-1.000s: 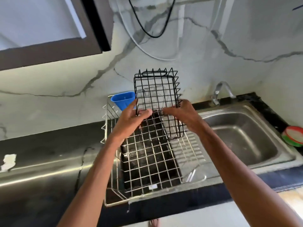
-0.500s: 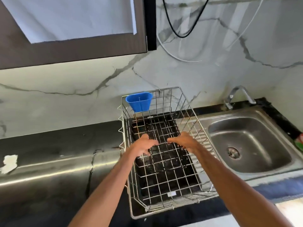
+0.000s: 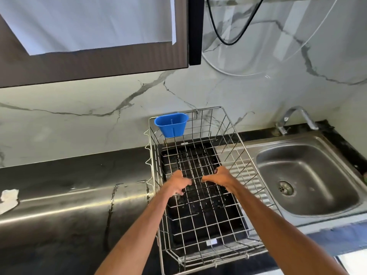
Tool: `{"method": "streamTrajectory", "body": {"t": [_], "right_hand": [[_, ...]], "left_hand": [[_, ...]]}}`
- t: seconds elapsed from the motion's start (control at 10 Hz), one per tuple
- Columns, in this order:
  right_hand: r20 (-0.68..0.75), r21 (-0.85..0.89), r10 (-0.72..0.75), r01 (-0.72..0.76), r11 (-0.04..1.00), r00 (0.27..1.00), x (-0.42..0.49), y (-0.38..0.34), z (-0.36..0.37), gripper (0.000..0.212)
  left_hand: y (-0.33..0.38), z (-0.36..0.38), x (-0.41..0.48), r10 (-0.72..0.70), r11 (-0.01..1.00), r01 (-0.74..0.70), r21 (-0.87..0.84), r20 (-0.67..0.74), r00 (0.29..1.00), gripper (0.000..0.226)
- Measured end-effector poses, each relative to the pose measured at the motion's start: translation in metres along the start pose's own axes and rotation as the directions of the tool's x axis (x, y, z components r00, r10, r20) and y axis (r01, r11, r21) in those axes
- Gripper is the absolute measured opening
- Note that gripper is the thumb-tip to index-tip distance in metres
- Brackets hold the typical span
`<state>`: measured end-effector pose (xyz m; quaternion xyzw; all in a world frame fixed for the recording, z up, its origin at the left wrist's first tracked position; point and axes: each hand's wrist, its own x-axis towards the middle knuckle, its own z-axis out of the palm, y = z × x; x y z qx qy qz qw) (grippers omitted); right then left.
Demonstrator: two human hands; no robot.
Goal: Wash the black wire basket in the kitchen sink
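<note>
Bench [image 3: 59, 195]: dark, glossy surface on the far left with a torn scrap of paper [image 3: 8, 199] on it. Nothing of the task lies on this part.
Blue cup [image 3: 171, 124]: hooked on the back left corner of the dish rack. A basket swung up carelessly would likely knock it off.
Dish rack [image 3: 228, 135]: silver wire, sitting on the bench just left of the sink, with a black tray [image 3: 198, 231] under its floor grid.
Left hand [image 3: 178, 183]: down inside the rack, with the fingers [image 3: 183, 188] curled narrow around a wire of the basket's near edge.
Black wire basket [image 3: 198, 167]: low in the rack over the tray, reaching away from both hands toward the wall. Its near edge runs between the two sets of fingers. Its dark wires are hard to pick out against the tray.
Right hand [image 3: 220, 177]: just beside the left, fingers [image 3: 205, 179] hooked onto the same near edge.
Snag risk: the basket's wires could catch in the rack's grid as it is lifted, dragging the rack along the bench or jerking the basket out of the grip.
Kitchen sink [image 3: 317, 175]: steel basin to the right of the rack, dry-looking, with the tap [image 3: 296, 118] behind it. The basket is not yet in it, so I judge washing has not started. Carrying it across means clearing the rack's high right wall, and striking that wall could tip the rack.
</note>
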<state>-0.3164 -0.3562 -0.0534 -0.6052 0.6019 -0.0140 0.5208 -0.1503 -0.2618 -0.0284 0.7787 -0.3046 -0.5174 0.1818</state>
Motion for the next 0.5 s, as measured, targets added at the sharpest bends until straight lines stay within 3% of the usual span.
{"method": "streamTrajectory", "body": {"t": [0.2, 0.3, 0.4, 0.5], "right_hand": [[0.108, -0.001, 0.014, -0.014, 1.0, 0.994, -0.002, 0.0, -0.008, 0.117], [0.119, -0.088, -0.012, 0.023, 0.996, 0.993, -0.012, -0.005, -0.019, 0.119], [0.013, -0.178, -0.198, 0.197, 0.964, 0.98, -0.032, -0.019, -0.045, 0.112], [-0.27, -0.212, -0.508, 0.464, 0.86, 0.818, -0.058, -0.033, -0.084, 0.092]], "left_hand": [[-0.002, 0.0, 0.003, -0.044, 0.996, 0.043, -0.08, -0.01, 0.999, 0.066], [0.005, 0.007, -0.008, -0.044, 0.999, 0.042, -0.018, -0.132, 0.99, 0.086], [0.026, 0.023, -0.033, 0.214, 0.966, -0.146, 0.212, -0.348, 0.913, 0.106], [0.064, 0.033, -0.053, 0.6, 0.787, -0.394, 0.474, -0.439, 0.669, 0.087]]}}
